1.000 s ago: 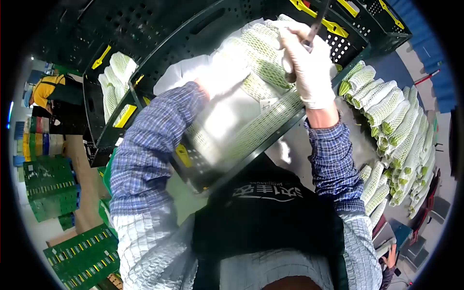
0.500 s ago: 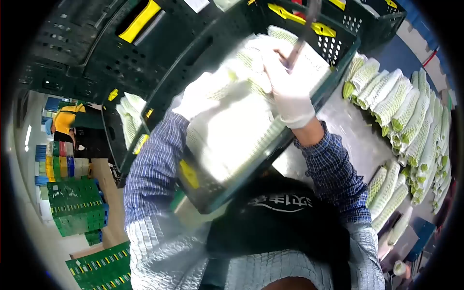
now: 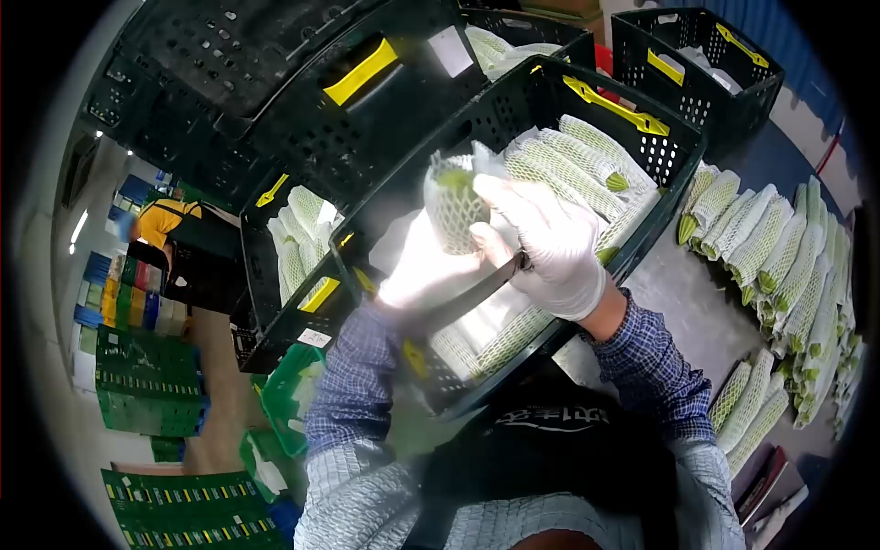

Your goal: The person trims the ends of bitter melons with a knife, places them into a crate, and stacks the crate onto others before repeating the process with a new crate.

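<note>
A gloved right hand (image 3: pixel 550 247) curls its fingers (image 3: pixel 506 197) around an upright net-sleeved vegetable (image 3: pixel 456 209) above a black crate (image 3: pixel 632 119), with a knife (image 3: pixel 477 289) tucked under the thumb. The left hand (image 3: pixel 420 275) sits beneath the vegetable, its grip lost in glare.

Steel table (image 3: pixel 683 307): black crate (image 3: pixel 612 99) sits at its near-left edge, second crate (image 3: pixel 662 37) behind it. Net-sleeved vegetables (image 3: pixel 788 247) lie in rows along the right side, with a smaller batch (image 3: pixel 750 405) nearer the front.
</note>
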Available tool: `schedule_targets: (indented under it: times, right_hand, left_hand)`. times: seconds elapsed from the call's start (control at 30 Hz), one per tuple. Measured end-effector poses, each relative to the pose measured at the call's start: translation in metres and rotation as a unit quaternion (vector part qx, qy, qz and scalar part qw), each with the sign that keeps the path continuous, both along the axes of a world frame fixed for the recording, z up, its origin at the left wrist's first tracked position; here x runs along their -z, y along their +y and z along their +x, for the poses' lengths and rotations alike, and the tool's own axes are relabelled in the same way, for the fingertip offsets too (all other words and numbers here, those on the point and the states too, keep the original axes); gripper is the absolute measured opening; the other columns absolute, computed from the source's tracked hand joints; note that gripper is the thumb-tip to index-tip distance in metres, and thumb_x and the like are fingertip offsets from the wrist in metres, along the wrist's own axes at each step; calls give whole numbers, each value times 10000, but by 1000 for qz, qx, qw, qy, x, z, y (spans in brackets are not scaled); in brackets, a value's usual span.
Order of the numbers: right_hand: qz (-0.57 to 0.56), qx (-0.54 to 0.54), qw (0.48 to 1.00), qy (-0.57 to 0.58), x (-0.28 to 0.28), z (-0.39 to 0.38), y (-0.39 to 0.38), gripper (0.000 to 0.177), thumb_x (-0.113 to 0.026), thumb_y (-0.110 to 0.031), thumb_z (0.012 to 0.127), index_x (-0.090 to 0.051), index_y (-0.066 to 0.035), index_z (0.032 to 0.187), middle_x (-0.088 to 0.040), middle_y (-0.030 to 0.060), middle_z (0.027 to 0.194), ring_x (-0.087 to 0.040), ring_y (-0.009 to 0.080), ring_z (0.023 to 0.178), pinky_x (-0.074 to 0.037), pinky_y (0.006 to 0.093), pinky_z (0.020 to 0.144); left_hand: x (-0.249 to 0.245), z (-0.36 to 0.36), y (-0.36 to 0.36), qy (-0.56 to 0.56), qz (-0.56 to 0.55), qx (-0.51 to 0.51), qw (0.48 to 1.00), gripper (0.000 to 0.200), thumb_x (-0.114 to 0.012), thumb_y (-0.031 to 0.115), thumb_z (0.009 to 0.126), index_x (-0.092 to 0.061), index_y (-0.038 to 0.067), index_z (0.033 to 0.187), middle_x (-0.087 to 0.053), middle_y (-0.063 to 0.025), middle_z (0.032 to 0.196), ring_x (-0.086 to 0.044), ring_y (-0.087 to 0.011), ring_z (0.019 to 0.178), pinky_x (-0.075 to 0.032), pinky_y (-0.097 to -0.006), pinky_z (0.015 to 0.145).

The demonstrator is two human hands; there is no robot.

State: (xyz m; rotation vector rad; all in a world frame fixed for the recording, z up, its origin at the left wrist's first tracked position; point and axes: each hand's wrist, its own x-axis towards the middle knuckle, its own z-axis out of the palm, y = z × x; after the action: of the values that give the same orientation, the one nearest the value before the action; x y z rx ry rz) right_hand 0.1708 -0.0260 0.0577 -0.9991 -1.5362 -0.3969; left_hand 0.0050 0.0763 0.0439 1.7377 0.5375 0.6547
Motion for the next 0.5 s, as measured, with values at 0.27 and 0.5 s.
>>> schedule_targets:
  times: [0.27,0.5]
  right_hand:
    - [-123,-51,988,-76,4,-29,-8,429,-659,-148,839,-629,-28,1249,-666,40,797,-612,129,598,-496,256,558]
    - [-151,-108,977,-109,32,-50,-1,471,-567,-125,848,-601,-48,1311,-676,54,847,-659,174,668,-523,284,608]
  left_hand:
    - [1,-11,-3,-37,37,52,997,571,-794,139,758,-550,-7,1253,-659,-113,1115,-664,-203,967,-570,-313,827]
    - [0,-12,1,-33,8,52,998,610,-806,144,756,-533,-2,1282,-648,-109,1131,-655,-201,991,-574,-323,841]
